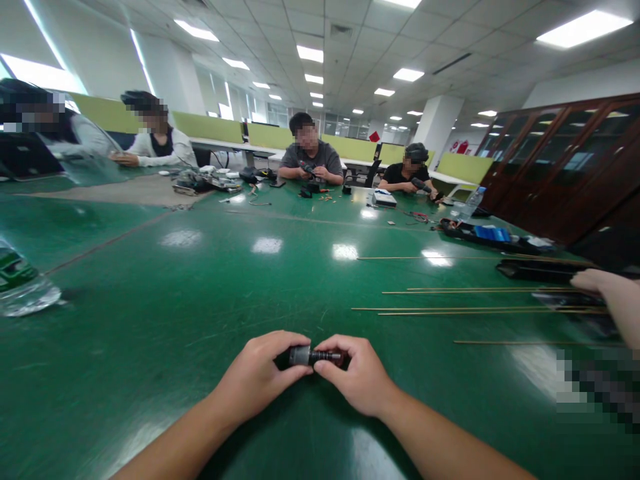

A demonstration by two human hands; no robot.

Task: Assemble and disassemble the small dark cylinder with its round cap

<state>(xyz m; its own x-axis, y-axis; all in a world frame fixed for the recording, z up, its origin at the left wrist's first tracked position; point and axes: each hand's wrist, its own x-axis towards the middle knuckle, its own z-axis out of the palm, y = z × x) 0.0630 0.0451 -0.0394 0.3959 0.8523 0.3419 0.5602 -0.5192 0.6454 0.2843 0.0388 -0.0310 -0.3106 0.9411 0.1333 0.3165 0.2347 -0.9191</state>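
Note:
A small cylindrical part with a grey metal collar (301, 355) and a dark ribbed shaft (324, 356) lies level between my hands, just over the green tabletop (215, 280). My left hand (255, 367) is closed around the collar end, thumb and index finger pinching it; a black section shows inside its curl. From the other side, my right hand (363, 373) pinches the shaft end. Something dark reddish-brown shows within my right hand's curl, partly covered by the fingers. The exact kind of part cannot be made out.
Thin brass-coloured rods (430, 310) lie across the table's right side, where another person's hand (595, 280) reaches in. A water bottle (23, 283) stands at the left. A black tray (493, 235) holds blue items. Several people sit at the far side among tools and parts.

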